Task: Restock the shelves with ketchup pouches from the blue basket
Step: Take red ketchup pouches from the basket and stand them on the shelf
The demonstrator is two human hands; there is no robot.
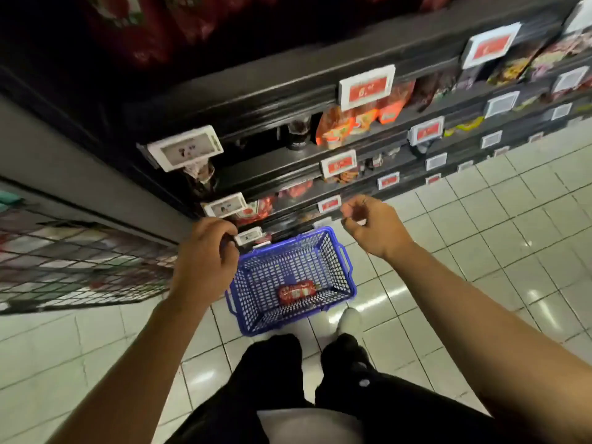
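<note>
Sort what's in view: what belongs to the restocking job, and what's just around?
Job: blue plastic basket on the floor; one red ketchup pouch inside it; dark shelves; both empty hands.
Around: white price tags; wire mesh rack; white tiled floor.

We see a blue basket of perforated plastic on glossy pale floor tiles; inside it lies a shiny red ketchup pouch. Behind the basket, matt dark shelves.

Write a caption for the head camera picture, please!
Both empty hands hover above a blue basket holding one ketchup pouch.
</note>
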